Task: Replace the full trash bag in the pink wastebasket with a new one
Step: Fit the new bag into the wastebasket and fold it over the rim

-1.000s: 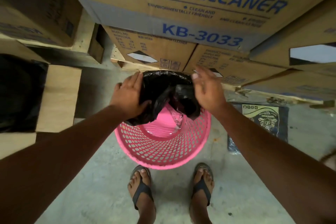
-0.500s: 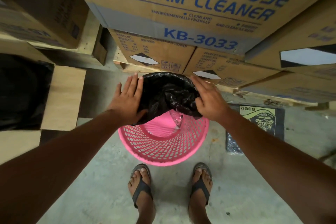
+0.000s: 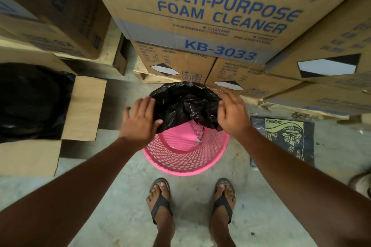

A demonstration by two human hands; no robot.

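A pink mesh wastebasket [image 3: 180, 160] stands on the concrete floor in front of my feet. A black trash bag [image 3: 185, 104] is draped over its far rim, its mouth open, with the near half of the basket uncovered and a bit of clear plastic [image 3: 197, 131] showing inside. My left hand [image 3: 139, 122] grips the bag's left edge, thumb tucked under the plastic. At the bag's right edge, my right hand [image 3: 232, 114] presses it down over the rim with fingers curled.
Stacked cardboard boxes [image 3: 210, 16] of foam cleaner on wooden pallets stand just behind the basket. An open carton [image 3: 80, 110] holding a black bag [image 3: 30, 102] sits at left. A flat dark packet [image 3: 283, 136] lies on the floor at right.
Both hands have spread outward to the sides of the rim, stretching the bag's mouth wider. The right hand moved from the bag's middle to its right edge.
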